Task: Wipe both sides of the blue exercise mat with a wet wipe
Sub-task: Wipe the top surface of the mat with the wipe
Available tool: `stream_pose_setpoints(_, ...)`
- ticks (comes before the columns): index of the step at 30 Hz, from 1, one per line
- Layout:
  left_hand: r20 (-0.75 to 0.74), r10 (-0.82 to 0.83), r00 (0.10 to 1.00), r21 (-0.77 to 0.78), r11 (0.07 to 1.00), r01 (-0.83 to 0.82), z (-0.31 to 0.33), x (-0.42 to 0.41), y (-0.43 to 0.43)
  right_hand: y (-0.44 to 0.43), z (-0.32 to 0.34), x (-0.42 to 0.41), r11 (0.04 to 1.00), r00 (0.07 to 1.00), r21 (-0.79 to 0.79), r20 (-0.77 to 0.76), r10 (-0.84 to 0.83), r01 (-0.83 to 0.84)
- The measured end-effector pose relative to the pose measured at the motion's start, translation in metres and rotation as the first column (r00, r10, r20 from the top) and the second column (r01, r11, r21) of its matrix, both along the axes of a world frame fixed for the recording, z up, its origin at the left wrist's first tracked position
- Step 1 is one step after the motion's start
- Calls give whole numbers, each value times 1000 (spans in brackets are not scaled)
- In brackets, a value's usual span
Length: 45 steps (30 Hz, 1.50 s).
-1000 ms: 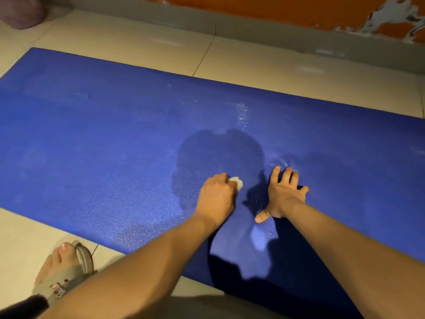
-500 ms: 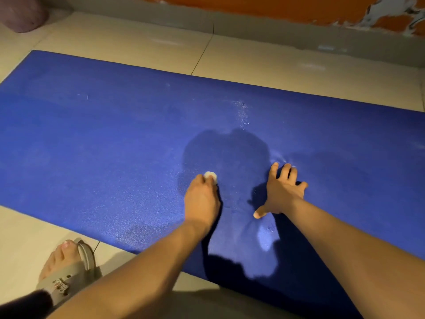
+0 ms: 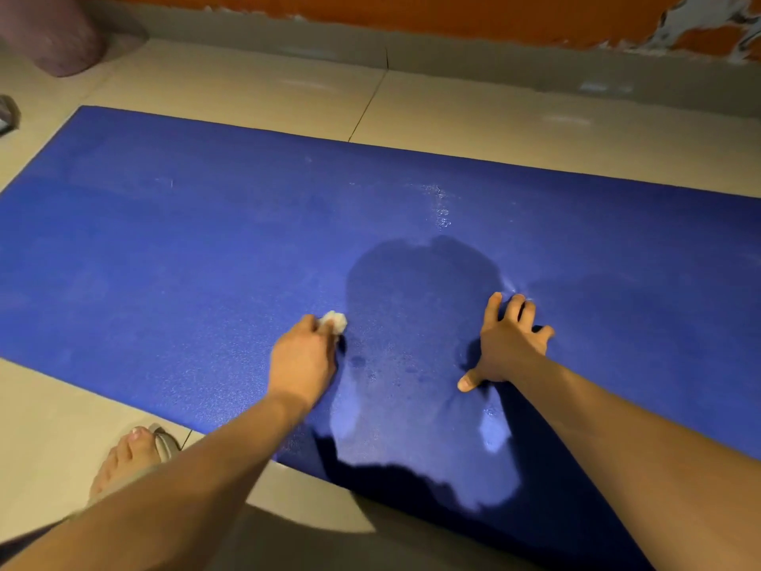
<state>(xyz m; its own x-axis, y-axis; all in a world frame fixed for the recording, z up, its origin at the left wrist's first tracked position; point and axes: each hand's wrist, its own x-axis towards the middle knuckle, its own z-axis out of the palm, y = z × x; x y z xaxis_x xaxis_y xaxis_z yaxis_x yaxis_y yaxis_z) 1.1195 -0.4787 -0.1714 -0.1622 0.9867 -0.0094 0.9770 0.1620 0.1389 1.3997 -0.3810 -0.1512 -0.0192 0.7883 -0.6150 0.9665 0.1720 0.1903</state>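
Observation:
The blue exercise mat (image 3: 185,257) lies flat on a tiled floor and fills most of the view. My left hand (image 3: 302,362) grips a small balled white wet wipe (image 3: 335,322) and presses it on the mat near its middle. My right hand (image 3: 508,344) rests on the mat to the right with its fingers spread and their tips bent, holding nothing. A damp sheen shows on the mat between and in front of the hands.
Beige floor tiles (image 3: 255,92) surround the mat. An orange wall with a grey skirting (image 3: 473,51) runs along the far side. My foot in a sandal (image 3: 136,455) stands at the mat's near edge, lower left. A purplish object (image 3: 57,35) sits in the far left corner.
My left hand has slid the wipe to the left across the mat, away from my right hand. The right hand has stayed planted in the same spot.

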Motion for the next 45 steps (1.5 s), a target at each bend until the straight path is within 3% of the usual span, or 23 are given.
stream_pose_setpoints(5,75,117,990,-40,993,-115,3,8,-7,-6,4,7,998,998,55,-48,33,-31)
stream_pose_setpoints(10,186,-39,982,-135,989,65,0,85,-5,-34,21,35,998,983,-55,-183,17,-27)
stream_pose_setpoints(14,212,-181,960,-203,953,224,16,142,-19,-58,35,48,981,991,-150,-29,-131,125)
stream_pose_setpoints(18,135,-294,946,-166,935,314,16,146,-21,-76,28,54,975,997,-210,45,-65,74)
stream_pose_setpoints(21,78,-254,964,-158,952,263,22,119,-14,-83,20,48,990,995,-143,99,-3,18)
stream_pose_setpoints(26,-30,16,999,-76,997,-18,17,38,-30,-84,13,41,996,995,-81,102,-17,26)
stream_pose_setpoints(28,-63,37,997,-43,998,-40,16,21,-35,-85,11,39,997,995,-66,92,-38,44)
stream_pose_setpoints(33,118,151,981,-112,984,-138,14,53,-21,-86,9,42,997,997,-46,53,-54,57)
stream_pose_setpoints(39,393,135,910,-143,986,-84,21,158,-29,-85,8,41,997,997,-52,49,-59,62)
stream_pose_setpoints(45,175,-92,980,-127,985,115,15,112,-32,-86,8,41,999,997,-32,64,-41,43)
